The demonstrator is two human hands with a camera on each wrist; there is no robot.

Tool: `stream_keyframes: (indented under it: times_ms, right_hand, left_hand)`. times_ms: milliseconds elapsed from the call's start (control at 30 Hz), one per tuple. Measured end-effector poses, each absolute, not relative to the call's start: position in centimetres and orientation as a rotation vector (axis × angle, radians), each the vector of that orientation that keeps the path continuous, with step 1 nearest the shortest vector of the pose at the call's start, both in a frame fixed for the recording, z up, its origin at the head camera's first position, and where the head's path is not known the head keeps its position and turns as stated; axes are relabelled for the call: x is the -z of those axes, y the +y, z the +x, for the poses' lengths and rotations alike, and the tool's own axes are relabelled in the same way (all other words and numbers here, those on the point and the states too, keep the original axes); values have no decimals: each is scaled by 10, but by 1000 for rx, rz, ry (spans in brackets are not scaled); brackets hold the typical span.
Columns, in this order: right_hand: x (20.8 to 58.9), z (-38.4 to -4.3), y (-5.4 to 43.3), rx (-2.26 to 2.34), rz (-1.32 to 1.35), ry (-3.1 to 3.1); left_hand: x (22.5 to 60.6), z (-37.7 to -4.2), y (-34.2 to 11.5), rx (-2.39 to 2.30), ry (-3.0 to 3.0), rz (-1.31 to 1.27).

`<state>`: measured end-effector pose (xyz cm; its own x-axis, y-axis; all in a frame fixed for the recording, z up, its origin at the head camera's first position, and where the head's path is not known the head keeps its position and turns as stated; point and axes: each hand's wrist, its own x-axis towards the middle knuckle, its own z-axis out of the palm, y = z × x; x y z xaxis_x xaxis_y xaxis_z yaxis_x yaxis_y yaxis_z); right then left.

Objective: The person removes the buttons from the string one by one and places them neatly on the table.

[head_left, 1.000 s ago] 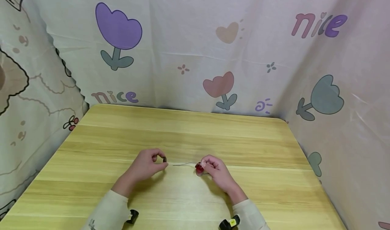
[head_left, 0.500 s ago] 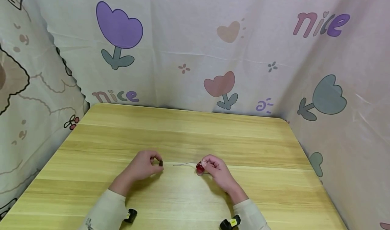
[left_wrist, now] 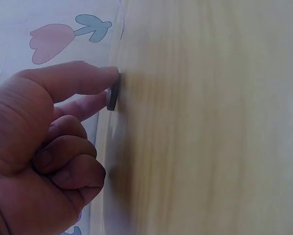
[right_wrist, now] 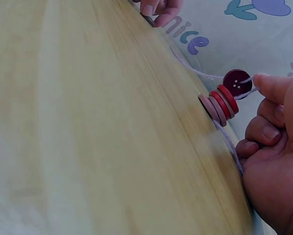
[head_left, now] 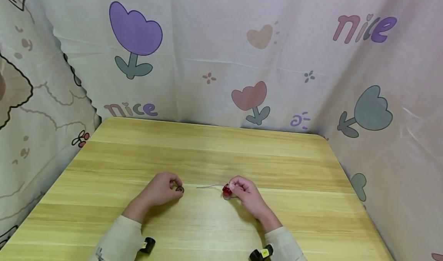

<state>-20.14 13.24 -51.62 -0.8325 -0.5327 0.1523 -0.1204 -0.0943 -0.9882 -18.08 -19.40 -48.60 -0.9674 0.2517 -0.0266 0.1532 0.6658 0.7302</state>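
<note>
Just above the wooden table, my left hand pinches a small dark round button between thumb and index finger. The left wrist view has this button nearly edge-on, the other fingers curled below. To the right, my right hand pinches a thin white string between thumb and finger. Several red and pinkish buttons are threaded on it in a stack, and a dark red button sits closest to the fingertips. One free string end points left toward the dark button, apart from it.
The light wooden table stretches out around both hands. A printed cloth with flowers and words hangs behind it and along both sides. Black wrist cameras sit at the sleeves.
My left hand has drawn slightly left and down, away from the string end, and turned the dark button so its face shows. The right hand and the threaded buttons have hardly moved.
</note>
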Motion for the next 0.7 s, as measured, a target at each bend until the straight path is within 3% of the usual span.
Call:
stream_keyframes:
  times_ms: [700]
  right_hand:
    - [515, -203, 133, 2000, -722, 1921]
  left_hand:
    - [484, -187, -185, -1180, 2736, 339]
